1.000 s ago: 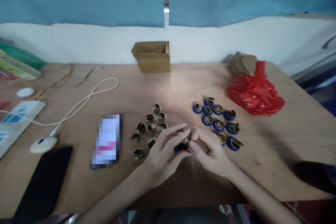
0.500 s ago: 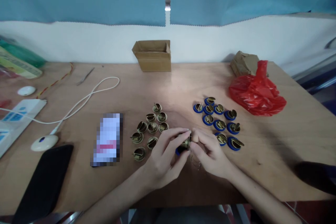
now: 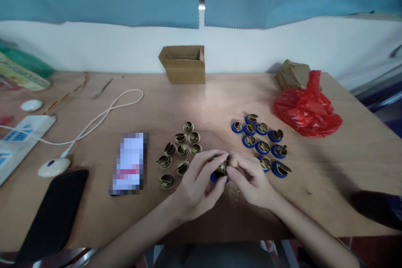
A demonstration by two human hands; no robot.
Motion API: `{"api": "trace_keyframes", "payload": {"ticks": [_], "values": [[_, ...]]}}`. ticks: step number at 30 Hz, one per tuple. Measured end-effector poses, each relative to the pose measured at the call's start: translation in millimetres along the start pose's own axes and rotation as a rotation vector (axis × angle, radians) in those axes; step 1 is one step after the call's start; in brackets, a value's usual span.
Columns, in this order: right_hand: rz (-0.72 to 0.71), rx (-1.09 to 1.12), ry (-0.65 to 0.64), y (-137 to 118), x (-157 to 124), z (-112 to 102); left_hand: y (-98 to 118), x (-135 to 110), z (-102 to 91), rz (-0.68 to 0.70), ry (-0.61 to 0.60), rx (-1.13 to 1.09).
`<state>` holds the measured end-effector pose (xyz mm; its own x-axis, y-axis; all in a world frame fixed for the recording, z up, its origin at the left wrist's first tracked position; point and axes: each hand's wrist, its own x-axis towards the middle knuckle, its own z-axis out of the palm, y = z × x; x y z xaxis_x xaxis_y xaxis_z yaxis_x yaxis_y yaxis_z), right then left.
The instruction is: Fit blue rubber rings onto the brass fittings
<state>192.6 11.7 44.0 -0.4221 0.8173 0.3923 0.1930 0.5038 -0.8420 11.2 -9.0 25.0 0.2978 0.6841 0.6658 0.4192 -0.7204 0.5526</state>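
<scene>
My left hand [image 3: 196,184] and my right hand [image 3: 249,178] meet at the table's near middle, fingertips pinched together on one small brass piece with a blue ring [image 3: 220,169]. To the left of my hands lies a cluster of several bare brass pieces [image 3: 179,150]. To the right lies a group of several brass pieces set in blue rings [image 3: 262,144]. A small clear ring-like thing [image 3: 234,190] lies on the wood just below my right hand.
Wooden table [image 3: 204,104] with an open cardboard box [image 3: 184,63] at the back, a red plastic bag [image 3: 306,109] and brown packet [image 3: 293,74] at right. A white cable [image 3: 103,115], a puck [image 3: 53,166], black phone [image 3: 52,209] and a blurred card [image 3: 129,163] lie at left.
My hands stay together on the same piece; the fingers have shifted slightly around it. The view has drifted a little, nothing else on the table has moved.
</scene>
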Motion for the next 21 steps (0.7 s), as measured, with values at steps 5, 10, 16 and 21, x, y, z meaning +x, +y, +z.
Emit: {"api": "trace_keyframes", "payload": {"ticks": [5, 10, 16, 21], "values": [[0.020, -0.024, 0.004, 1, -1, 1, -1, 0, 1.5, -0.019, 0.019, -0.015], [0.022, 0.001, 0.030, 1, -2, 0, 0, -2, -1.8, -0.007, 0.010, -0.026], [0.215, -0.026, 0.206, -4, 9, -29, -13, 3, -10.6, -0.191, 0.132, -0.055], [0.357, -0.197, -0.123, 2, 8, -65, -29, 12, -14.1, -0.386, 0.196, -0.040]]}}
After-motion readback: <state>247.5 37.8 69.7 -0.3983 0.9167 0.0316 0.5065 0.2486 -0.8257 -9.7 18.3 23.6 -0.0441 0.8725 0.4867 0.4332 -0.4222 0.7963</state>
